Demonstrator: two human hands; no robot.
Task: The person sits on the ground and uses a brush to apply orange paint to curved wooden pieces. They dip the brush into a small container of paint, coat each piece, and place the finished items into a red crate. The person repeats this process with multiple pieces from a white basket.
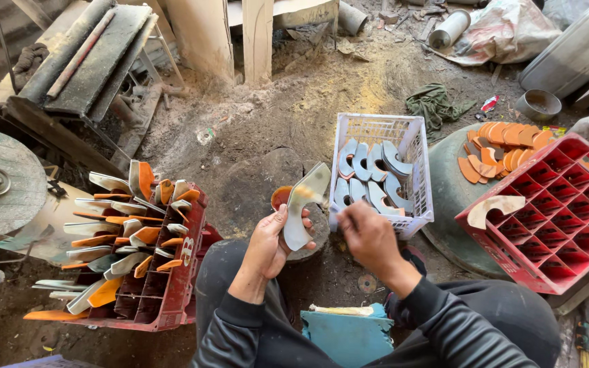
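Pale curved piece (303, 204), left hand (267, 244) gripping

A pale grey-cream curved piece (303, 204) is gripped in the left hand's fingers (267, 242). Beyond the right hand's fingertips (366, 235), grey-blue pieces (369, 177) are seen in a white lattice basket (417, 146). Red crates (553, 211) and orange pieces (502, 146) are seen farther out.

Two bare hands, left hand (267, 245) and right hand (369, 238), no gloves or rings visible. Dark long sleeves, faintly ribbed with thin grey stripes, snug cuffs at wrists. Dark dusty trousers over the knees.
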